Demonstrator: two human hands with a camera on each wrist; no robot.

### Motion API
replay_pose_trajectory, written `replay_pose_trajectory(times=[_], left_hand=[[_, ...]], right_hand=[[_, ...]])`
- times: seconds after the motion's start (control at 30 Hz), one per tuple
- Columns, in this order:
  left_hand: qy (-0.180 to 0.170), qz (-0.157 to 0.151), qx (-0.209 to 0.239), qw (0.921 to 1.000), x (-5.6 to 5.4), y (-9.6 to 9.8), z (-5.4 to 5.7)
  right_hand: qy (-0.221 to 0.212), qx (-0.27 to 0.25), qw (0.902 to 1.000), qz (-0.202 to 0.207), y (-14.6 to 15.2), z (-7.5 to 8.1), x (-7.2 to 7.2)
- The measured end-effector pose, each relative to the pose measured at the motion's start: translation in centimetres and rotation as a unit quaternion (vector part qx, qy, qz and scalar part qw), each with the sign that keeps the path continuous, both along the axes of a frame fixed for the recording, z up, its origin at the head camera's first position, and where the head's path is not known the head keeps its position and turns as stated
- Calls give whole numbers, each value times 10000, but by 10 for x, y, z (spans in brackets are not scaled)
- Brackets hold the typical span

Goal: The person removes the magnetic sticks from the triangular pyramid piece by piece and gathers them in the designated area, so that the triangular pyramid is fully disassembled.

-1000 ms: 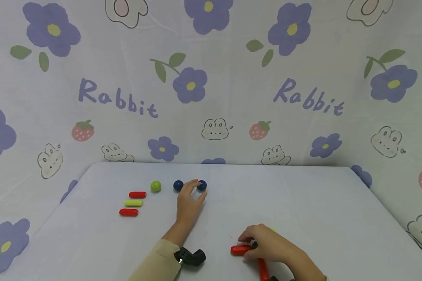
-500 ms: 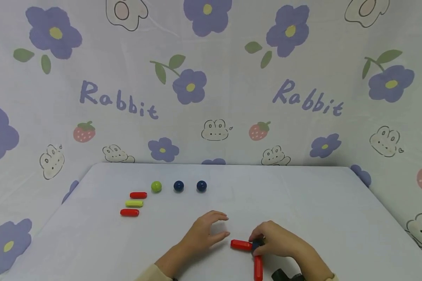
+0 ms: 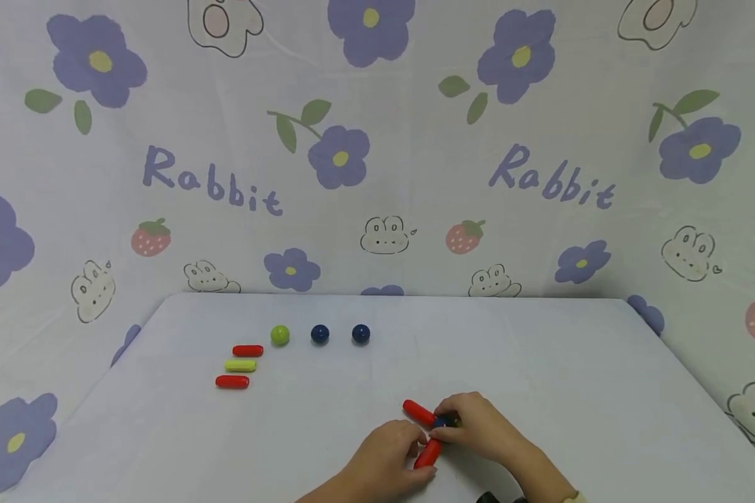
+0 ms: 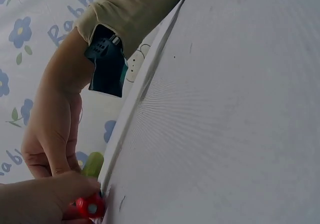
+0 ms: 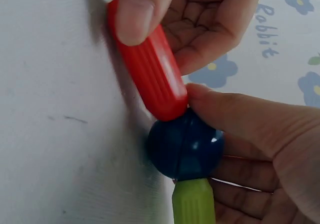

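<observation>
My right hand pinches a glossy dark blue ball between thumb and fingers, low over the table. Two red rods meet this ball: the far red rod points up and left in the head view, and the near red rod points toward me. A yellow-green rod also joins the ball, mostly covered by the right hand in the head view. My left hand grips the near red rod, its thumb laid along the ridged side.
On the white table, a green ball and two blue balls, one a dark blue ball, stand in a row at the back. Left of them lie a red rod, a yellow rod and another red rod. Patterned cloth hangs behind.
My left hand has come back from the rear blue ball, which stays in place, and now grips the near red rod. The joined piece has turned clockwise and shifted slightly left in my right hand.
</observation>
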State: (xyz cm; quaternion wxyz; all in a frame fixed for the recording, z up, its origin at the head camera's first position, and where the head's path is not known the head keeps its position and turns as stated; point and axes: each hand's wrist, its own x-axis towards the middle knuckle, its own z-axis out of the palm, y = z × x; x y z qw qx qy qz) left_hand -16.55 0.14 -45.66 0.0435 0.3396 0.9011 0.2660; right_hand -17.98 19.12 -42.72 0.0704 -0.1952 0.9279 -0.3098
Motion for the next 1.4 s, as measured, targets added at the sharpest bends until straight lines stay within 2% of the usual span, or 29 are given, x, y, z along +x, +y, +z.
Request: replay_pose_trajectory(times=[0.17, 0.37, 0.5, 0.63, 0.83, 1.13, 1.27, 1.4], left_hand=[[119, 185, 91, 9997, -5, -5, -1], [-156, 380, 213, 9989, -10, -10, 0], [21, 396, 254, 9989, -10, -11, -1], [191, 359, 199, 9990, -11, -12, -3], [200, 231, 94, 9995, -12, -16, -2], [-155, 128, -158, 9997, -14, -20, 0], [-51, 37, -295, 9995, -14, -23, 1], [-38, 109, -491, 9987, -14, -33, 3]], right_hand=[[-19, -46, 9999, 130, 2, -1, -2], [-253, -19, 9994, 214, 2, 1, -2], [-162, 49, 9997, 200, 0, 1, -1], [-107, 107, 9997, 182, -1, 2, 0], [-216, -26, 9995, 231, -3, 2, 0], [-247, -37, 9993, 290, -4, -3, 3], [-157, 0, 9993, 331, -4, -3, 4], [-338, 1, 9994, 53, 2, 0, 5]])
